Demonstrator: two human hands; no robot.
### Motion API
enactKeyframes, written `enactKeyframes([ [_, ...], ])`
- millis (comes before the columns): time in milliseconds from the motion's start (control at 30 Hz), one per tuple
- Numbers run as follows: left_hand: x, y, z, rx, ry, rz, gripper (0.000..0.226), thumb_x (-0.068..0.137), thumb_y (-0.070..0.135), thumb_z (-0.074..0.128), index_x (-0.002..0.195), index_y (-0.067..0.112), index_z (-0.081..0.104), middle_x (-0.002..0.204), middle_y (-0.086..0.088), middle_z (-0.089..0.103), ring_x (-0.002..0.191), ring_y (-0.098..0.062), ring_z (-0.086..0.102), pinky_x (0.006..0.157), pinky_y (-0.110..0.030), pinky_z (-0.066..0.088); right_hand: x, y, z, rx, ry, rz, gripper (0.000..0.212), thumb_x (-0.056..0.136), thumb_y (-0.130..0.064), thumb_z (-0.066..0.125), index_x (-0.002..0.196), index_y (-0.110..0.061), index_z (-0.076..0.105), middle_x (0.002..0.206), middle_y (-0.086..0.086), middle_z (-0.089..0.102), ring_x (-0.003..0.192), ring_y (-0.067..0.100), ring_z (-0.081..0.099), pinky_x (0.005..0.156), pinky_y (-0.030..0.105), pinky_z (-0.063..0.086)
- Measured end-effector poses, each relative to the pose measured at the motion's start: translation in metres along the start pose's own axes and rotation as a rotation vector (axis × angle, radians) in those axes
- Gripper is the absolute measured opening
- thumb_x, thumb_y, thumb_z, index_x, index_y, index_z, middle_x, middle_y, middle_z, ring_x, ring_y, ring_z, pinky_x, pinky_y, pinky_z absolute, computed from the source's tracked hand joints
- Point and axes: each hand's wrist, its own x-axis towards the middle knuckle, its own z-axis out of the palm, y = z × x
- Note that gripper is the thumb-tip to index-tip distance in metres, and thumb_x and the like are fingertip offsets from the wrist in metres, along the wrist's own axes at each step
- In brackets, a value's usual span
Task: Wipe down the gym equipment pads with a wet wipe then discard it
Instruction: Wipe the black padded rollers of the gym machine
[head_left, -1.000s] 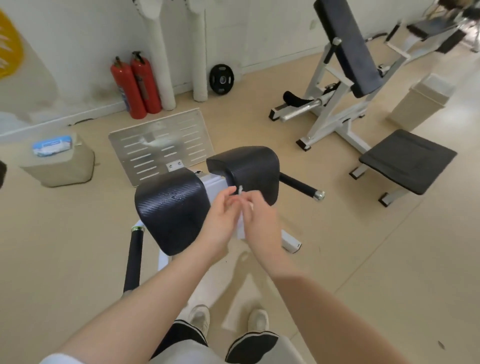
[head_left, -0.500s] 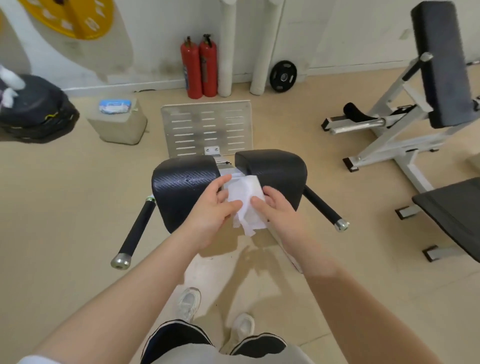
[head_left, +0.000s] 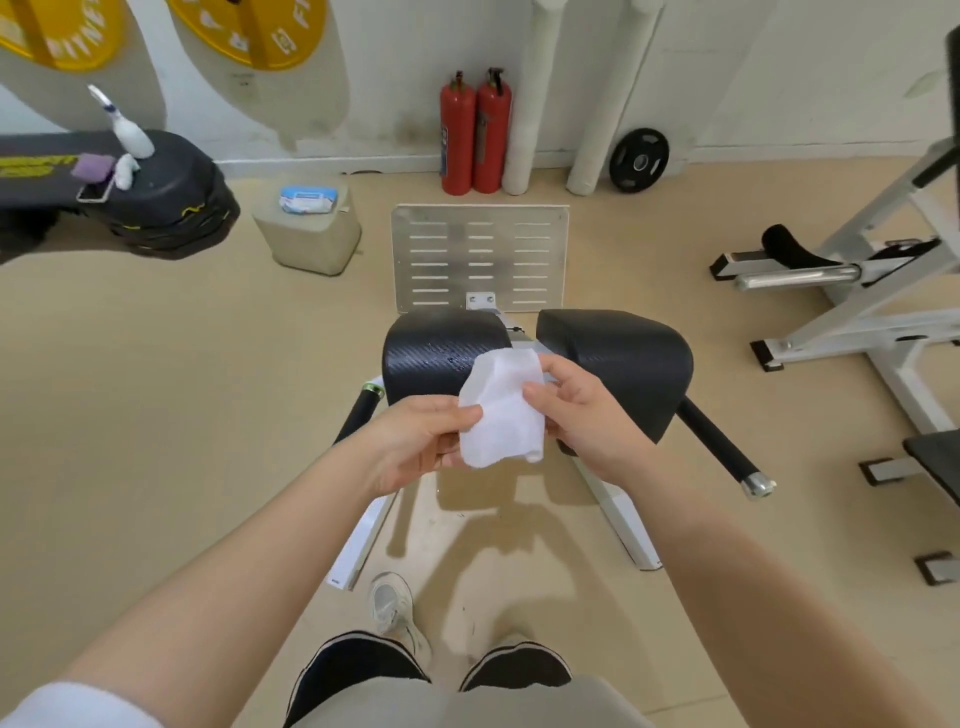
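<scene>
Pinching the wet wipe between my left hand and right hand just above the two black pads, I judge that releasing one corner could bunch it, reducing wiping contact.

beige floor, pad machine, bin, two extinguishers
</scene>
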Motion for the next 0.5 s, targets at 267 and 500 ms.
enactKeyframes([
  [267,0.007,0.045,-0.057,0.189,0.003,0.329,0.047,0.085,-0.018,0.039,0.062,0.012,0.066,0.071,0.002,0.067,0.063,-0.009,0.064,0.059,-0.015,0.048,0.042,-0.023,0.025,-0.044,0.018,-0.139,0.030,0.078,0.003,0.052,0.059,-0.009,0.072,0.076,-0.007,0.060,0.076,0.004,0.058,0.076,0.016,0.046],
  [500,0.038,0.070,-0.070,0.041,0.006,0.217,0.010,0.095,0.016,0.047,0.087,0.012,0.051,0.080,-0.005,0.058,0.077,-0.021,0.060,0.073,-0.029,0.053,0.081,-0.023,0.048,-1.058,0.256,-0.629,0.048,0.086,-0.038,0.043,0.062,-0.005,0.070,0.077,0.002,0.058,0.063,0.015,0.054,0.056,0.021,0.036],
])
